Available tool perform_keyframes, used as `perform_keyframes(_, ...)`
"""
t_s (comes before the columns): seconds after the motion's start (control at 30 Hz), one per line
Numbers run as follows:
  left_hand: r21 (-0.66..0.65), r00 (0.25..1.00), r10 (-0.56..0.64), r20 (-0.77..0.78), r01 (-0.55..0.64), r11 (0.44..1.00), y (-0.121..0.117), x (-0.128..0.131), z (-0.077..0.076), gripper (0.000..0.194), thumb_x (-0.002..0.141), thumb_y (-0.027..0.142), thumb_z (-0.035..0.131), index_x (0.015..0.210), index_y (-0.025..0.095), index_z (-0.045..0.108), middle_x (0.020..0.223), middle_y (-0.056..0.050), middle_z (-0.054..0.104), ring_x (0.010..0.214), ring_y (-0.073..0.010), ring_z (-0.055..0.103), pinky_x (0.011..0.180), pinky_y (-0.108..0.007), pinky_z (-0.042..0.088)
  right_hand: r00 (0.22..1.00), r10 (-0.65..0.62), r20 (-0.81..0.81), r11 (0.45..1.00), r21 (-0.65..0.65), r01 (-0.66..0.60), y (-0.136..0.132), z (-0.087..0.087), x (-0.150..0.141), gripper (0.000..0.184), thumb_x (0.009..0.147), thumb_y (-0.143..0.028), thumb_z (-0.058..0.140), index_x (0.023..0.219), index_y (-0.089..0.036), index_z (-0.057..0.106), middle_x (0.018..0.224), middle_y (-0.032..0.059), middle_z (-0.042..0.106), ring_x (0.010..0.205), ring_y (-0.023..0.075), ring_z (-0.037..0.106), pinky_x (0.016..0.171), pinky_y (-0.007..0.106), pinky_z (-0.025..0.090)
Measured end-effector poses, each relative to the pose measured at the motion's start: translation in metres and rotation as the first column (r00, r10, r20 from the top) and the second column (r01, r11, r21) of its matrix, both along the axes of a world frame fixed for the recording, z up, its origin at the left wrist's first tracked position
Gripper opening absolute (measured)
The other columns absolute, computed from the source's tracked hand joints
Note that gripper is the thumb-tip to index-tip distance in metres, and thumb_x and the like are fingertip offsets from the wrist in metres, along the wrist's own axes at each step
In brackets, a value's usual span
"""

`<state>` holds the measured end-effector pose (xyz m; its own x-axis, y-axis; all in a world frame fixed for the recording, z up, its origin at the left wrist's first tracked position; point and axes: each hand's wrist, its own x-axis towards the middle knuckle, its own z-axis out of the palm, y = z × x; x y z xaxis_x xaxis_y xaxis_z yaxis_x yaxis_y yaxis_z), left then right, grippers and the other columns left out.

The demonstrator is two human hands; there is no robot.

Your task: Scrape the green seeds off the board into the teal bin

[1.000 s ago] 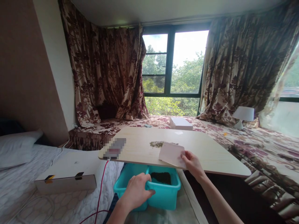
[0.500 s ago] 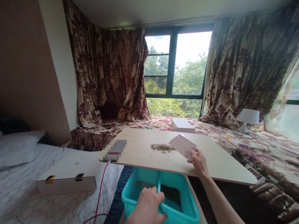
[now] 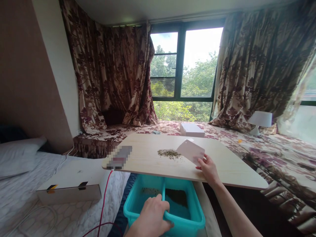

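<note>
My right hand [image 3: 209,169] pinches the near corner of a thin white plastic scraper [image 3: 191,152], which is tilted above the pale wooden tabletop [image 3: 143,154]. Just left of the scraper lies a scattered pile of small greenish-brown grains [image 3: 170,153]. Below the table's near edge, my left hand [image 3: 154,215] is wrapped over the divider and near rim of a turquoise two-compartment bin [image 3: 197,219]. Dark grains [image 3: 178,197] cover part of the right compartment's floor. A few grains [image 3: 150,191] show in the left compartment, partly hidden by my hand.
A blurred-out phone [image 3: 119,158] with a red cable [image 3: 105,194] lies on the table's left end. A white box [image 3: 71,181] rests on the bed at left. Behind the table, another white box [image 3: 192,129] and a lamp [image 3: 260,120] stand on the window seat.
The view has shifted slightly, so most things sit a little further left and up. Both hands keep their holds on the scraper and the bin, and the grain pile looks much the same.
</note>
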<state>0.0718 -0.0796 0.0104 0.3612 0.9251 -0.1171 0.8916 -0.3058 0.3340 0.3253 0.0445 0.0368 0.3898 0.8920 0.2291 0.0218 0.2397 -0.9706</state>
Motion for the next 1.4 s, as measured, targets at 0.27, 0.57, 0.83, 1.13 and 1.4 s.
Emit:
perform_keyframes(0.27, 0.017, 1.0, -0.009, 0.013, 0.008, 1.0, -0.001, -0.003, 0.009, 0.022, 0.07, 0.041, 0.064, 0.086, 0.026, 0.065, 0.097, -0.003, 0.061, 0.092, -0.0254, 0.06, 0.078, -0.033, 0.043, 0.997, -0.048, 0.058, 0.998, 0.037, 0.046, -0.001, -0.003, 0.001, 0.041, 0.063, -0.039, 0.065, 0.094, -0.014, 0.066, 0.085, 0.0103, 0.074, 0.07, 0.021, 0.067, 0.047, 0.027, 0.052)
perform_keyframes(0.57, -0.011, 0.994, -0.091, 0.06, 0.092, 0.996, 0.002, 0.015, 0.017, 0.035, 0.067, 0.057, 0.069, 0.087, 0.029, 0.066, 0.099, -0.001, 0.065, 0.094, -0.0265, 0.061, 0.084, -0.035, 0.044, 0.996, -0.048, 0.076, 0.998, 0.037, 0.045, 0.0, -0.004, 0.0, 0.04, 0.064, -0.039, 0.063, 0.096, -0.014, 0.066, 0.089, 0.0109, 0.075, 0.073, 0.0215, 0.067, 0.048, 0.027, 0.051)
perform_keyframes(0.83, -0.061, 0.997, -0.066, 0.031, 0.068, 0.996, -0.008, 0.011, 0.007, 0.03, 0.067, 0.049, 0.07, 0.089, 0.029, 0.066, 0.099, -0.001, 0.066, 0.095, -0.027, 0.061, 0.086, -0.036, 0.044, 0.983, -0.154, 0.1, 0.987, 0.065, 0.148, 0.002, -0.006, -0.001, 0.042, 0.065, -0.04, 0.062, 0.098, -0.014, 0.065, 0.085, 0.0112, 0.075, 0.075, 0.0228, 0.068, 0.05, 0.028, 0.053)
perform_keyframes(1.13, -0.053, 0.996, -0.076, 0.046, 0.078, 0.996, -0.002, 0.014, -0.006, 0.029, 0.069, 0.049, 0.066, 0.09, 0.03, 0.064, 0.098, -0.001, 0.064, 0.093, -0.0262, 0.061, 0.081, -0.034, 0.045, 0.983, -0.133, 0.127, 0.99, 0.058, 0.127, 0.0, -0.006, -0.002, 0.04, 0.068, -0.037, 0.06, 0.1, -0.014, 0.064, 0.085, 0.0104, 0.075, 0.078, 0.0236, 0.07, 0.051, 0.028, 0.055)
perform_keyframes(1.4, -0.039, 0.996, -0.073, 0.059, 0.075, 0.996, -0.003, 0.012, -0.011, 0.032, 0.065, 0.049, 0.068, 0.089, 0.03, 0.063, 0.096, 0.0, 0.063, 0.092, -0.0248, 0.06, 0.078, -0.032, 0.044, 0.982, -0.146, 0.122, 0.989, 0.042, 0.142, 0.001, -0.008, -0.003, 0.039, 0.068, -0.037, 0.059, 0.099, -0.014, 0.063, 0.088, 0.0113, 0.074, 0.077, 0.0227, 0.07, 0.052, 0.028, 0.056)
